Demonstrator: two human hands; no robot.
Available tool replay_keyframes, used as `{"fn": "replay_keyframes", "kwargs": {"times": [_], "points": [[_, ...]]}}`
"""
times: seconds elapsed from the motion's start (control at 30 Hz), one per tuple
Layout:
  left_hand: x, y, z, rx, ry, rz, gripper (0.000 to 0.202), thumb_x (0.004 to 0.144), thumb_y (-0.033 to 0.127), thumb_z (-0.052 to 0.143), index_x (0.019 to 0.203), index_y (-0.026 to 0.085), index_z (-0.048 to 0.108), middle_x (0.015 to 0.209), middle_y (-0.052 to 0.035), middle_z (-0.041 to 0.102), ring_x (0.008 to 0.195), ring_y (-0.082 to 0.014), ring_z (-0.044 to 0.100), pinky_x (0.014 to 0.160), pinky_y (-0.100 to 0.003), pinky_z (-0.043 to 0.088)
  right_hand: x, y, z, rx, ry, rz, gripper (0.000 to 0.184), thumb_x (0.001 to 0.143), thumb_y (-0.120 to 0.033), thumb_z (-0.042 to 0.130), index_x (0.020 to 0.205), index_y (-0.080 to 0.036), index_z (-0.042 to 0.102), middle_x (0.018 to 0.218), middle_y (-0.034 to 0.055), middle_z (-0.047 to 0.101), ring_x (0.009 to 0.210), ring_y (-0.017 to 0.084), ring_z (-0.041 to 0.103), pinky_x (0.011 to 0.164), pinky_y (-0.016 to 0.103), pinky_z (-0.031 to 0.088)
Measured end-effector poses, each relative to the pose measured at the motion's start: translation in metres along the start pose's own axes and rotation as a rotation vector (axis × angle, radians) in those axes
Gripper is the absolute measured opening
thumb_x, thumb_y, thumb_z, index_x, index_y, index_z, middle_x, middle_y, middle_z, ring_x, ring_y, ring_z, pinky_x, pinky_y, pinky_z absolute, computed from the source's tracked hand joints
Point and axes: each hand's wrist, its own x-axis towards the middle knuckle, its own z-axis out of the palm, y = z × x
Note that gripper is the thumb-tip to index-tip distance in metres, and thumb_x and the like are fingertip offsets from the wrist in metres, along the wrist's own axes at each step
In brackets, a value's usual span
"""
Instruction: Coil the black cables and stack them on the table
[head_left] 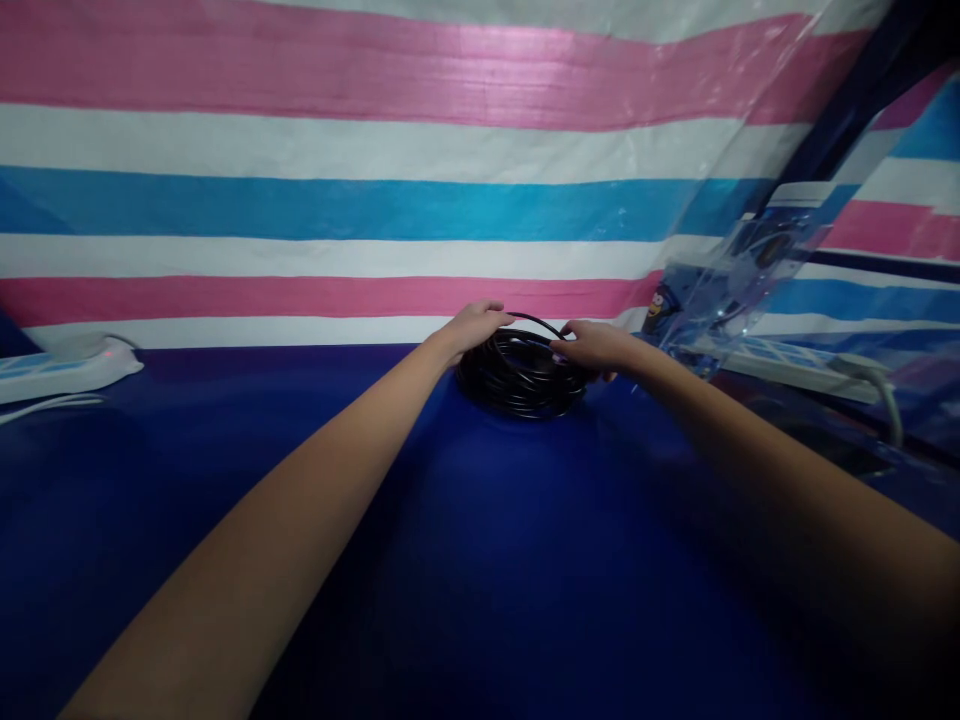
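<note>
A striped tarpaulin (375,150) formed the back wall, its bands running pink, white and blue across the whole width. A deep blue cloth (480,560) covered the counter in front of it. A white power strip (67,365) lay at the far left edge, another power strip (795,358) at the right. A clear plastic sheet (750,200) hung down in the right corner, catching glare under dim light.
</note>
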Motion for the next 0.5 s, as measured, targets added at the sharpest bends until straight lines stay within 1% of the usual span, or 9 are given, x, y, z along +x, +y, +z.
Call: {"fn": "replay_keyframes", "kwargs": {"times": [0.1,0.17,0.23,0.3,0.37,0.43,0.47,0.5], "points": [[-0.004,0.003,0.001,-0.005,0.045,0.046,0.049,0.08,0.041,0.054,0.12,0.013,0.049,0.129,-0.0158,0.05,0.115,-0.0239,0.049,0.088,-0.032,0.042,-0.004,0.006,0.001,0.042,0.045,0.004,0.046,0.088,-0.045,0.037,0.108,-0.008,0.057,0.07,0.0151,0.064,0.05,0.021,0.058,0.046,0.032,0.043],[-0.005,0.006,-0.001,0.006,0.089,0.084,0.042,0.083,0.042,0.051,0.116,0.015,0.052,0.129,-0.0132,0.051,0.116,-0.0222,0.047,0.09,-0.031,0.041,-0.008,0.011,-0.001,0.063,0.096,0.005,0.048,0.09,-0.045,0.03,0.104,-0.008,0.058,0.066,0.0143,0.062,0.05,0.021,0.057,0.046,0.032,0.042],[-0.008,0.008,-0.004,0.031,0.159,0.109,0.035,0.086,0.04,0.046,0.11,0.015,0.054,0.125,-0.0117,0.054,0.115,-0.0209,0.048,0.091,-0.031,0.039,-0.014,0.015,-0.007,0.068,0.192,0.005,0.049,0.091,-0.044,0.027,0.099,-0.007,0.059,0.062,0.0139,0.059,0.051,0.022,0.055,0.048,0.032,0.041],[-0.015,0.011,-0.009,0.073,0.252,0.111,0.031,0.088,0.036,0.041,0.105,0.014,0.054,0.12,-0.0116,0.057,0.112,-0.0209,0.049,0.092,-0.031,0.038,-0.023,0.014,-0.016,0.067,0.337,-0.012,0.046,0.092,-0.041,0.028,0.097,-0.007,0.059,0.064,0.0144,0.058,0.055,0.022,0.055,0.054,0.033,0.04],[-0.031,0.016,-0.014,0.119,0.343,0.098,0.028,0.088,0.033,0.038,0.098,0.013,0.055,0.112,-0.0119,0.059,0.106,-0.0219,0.051,0.09,-0.034,0.038,-0.035,0.005,-0.022,0.08,0.48,-0.055,0.042,0.092,-0.039,0.03,0.1,-0.009,0.058,0.07,0.0137,0.059,0.063,0.022,0.056,0.061,0.033,0.04],[-0.058,0.02,-0.019,0.197,0.397,0.112,0.024,0.088,0.03,0.039,0.093,0.014,0.056,0.103,-0.0106,0.062,0.098,-0.0219,0.053,0.087,-0.035,0.039,-0.051,-0.015,-0.021,0.13,0.593,-0.155,0.036,0.092,-0.038,0.032,0.104,-0.013,0.056,0.074,0.011,0.061,0.068,0.02,0.056,0.064,0.03,0.04],[-0.075,0.021,-0.02,0.257,0.402,0.146,0.022,0.088,0.029,0.04,0.093,0.015,0.056,0.1,-0.0094,0.062,0.095,-0.0214,0.054,0.087,-0.035,0.039,-0.06,-0.027,-0.016,0.159,0.628,-0.235,0.034,0.092,-0.037,0.034,0.103,-0.015,0.056,0.075,0.0093,0.061,0.069,0.019,0.057,0.064,0.029,0.039],[-0.094,0.02,-0.021,0.37,0.381,0.211,0.021,0.088,0.026,0.04,0.094,0.015,0.056,0.1,-0.0086,0.062,0.095,-0.0207,0.054,0.086,-0.035,0.039,-0.07,-0.04,-0.009,0.203,0.648,-0.379,0.03,0.091,-0.035,0.037,0.098,-0.015,0.058,0.077,0.0086,0.062,0.07,0.018,0.057,0.063,0.028,0.039]]}}
